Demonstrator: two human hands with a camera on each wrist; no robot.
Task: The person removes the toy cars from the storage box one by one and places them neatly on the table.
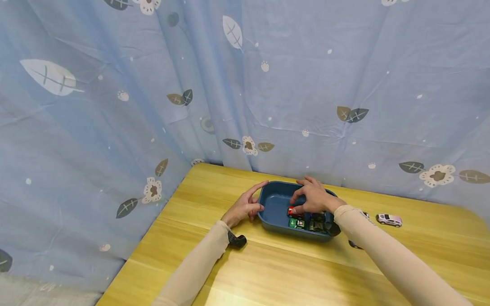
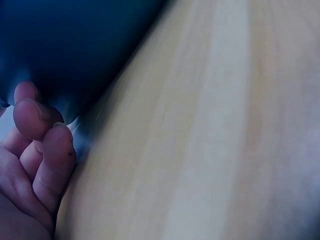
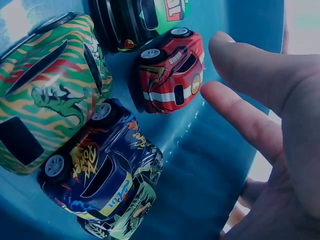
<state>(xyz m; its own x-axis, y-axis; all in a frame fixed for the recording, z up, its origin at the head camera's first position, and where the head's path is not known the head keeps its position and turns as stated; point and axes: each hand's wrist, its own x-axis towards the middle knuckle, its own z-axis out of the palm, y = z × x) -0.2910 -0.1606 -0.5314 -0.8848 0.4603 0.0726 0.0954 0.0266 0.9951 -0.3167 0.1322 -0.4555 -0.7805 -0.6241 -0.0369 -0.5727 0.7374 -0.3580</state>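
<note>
A dark blue plastic bin (image 1: 274,207) stands on the table, with several toy cars in its right half. My left hand (image 1: 243,207) holds the bin's left end, index finger and thumb at the rim; its other fingers (image 2: 57,165) curl by the wall. Inside the bin, my right hand (image 1: 315,198) has its thumb and index finger spread beside a red toy car (image 3: 175,75) with a white stripe, a small gap showing between. Near it lie an orange-and-green striped car (image 3: 55,85), a dark blue car (image 3: 95,172), a pale green car (image 3: 135,212) and a black-and-green car (image 3: 127,20).
A white-and-pink toy car (image 1: 390,220) lies on the wooden table (image 1: 273,280), right of the bin. Another dark car (image 1: 354,244) is partly hidden by the right sleeve (image 1: 395,257). A blue patterned curtain (image 1: 304,92) hangs behind the table and along its left side.
</note>
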